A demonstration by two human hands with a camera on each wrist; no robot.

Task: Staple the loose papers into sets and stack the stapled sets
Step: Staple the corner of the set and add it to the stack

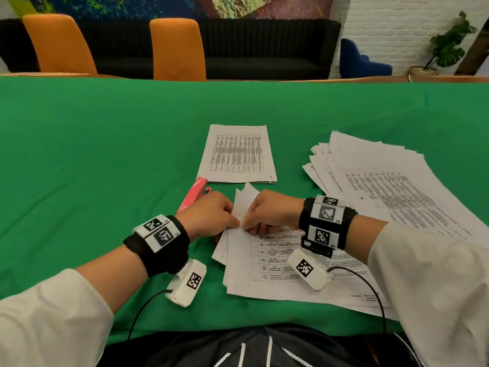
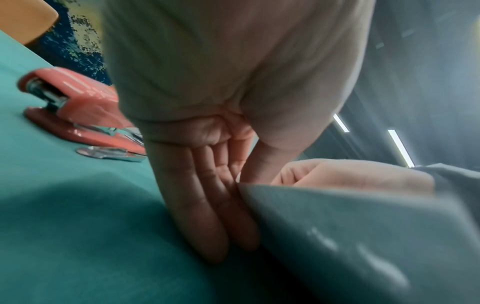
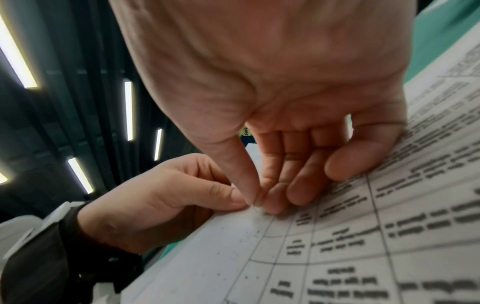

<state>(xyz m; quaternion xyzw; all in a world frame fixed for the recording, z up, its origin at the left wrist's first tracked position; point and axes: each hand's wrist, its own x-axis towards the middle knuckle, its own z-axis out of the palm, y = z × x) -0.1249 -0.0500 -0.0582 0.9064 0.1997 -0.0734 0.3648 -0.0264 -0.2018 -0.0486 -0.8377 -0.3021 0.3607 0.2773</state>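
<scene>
A loose set of printed sheets [image 1: 280, 263] lies in front of me on the green cloth. Its far left corner [image 1: 246, 201] is lifted between my hands. My left hand [image 1: 235, 223] pinches that corner at its left edge, thumb on top and straight fingers [image 2: 207, 216] underneath. My right hand [image 1: 247, 225] pinches the same corner between thumb and forefinger [image 3: 259, 202], its other fingertips resting on the top printed sheet [image 3: 363, 236]. A pink stapler [image 1: 193, 194] lies just beyond my left hand, untouched. One stapled set [image 1: 236, 154] lies flat farther back.
A fanned pile of loose printed sheets [image 1: 391, 181] spreads over the right of the table. Bare green cloth [image 1: 92, 154] covers the left and far side. Two orange chairs [image 1: 177, 49] stand behind the far edge. Cables hang from my wrist cameras.
</scene>
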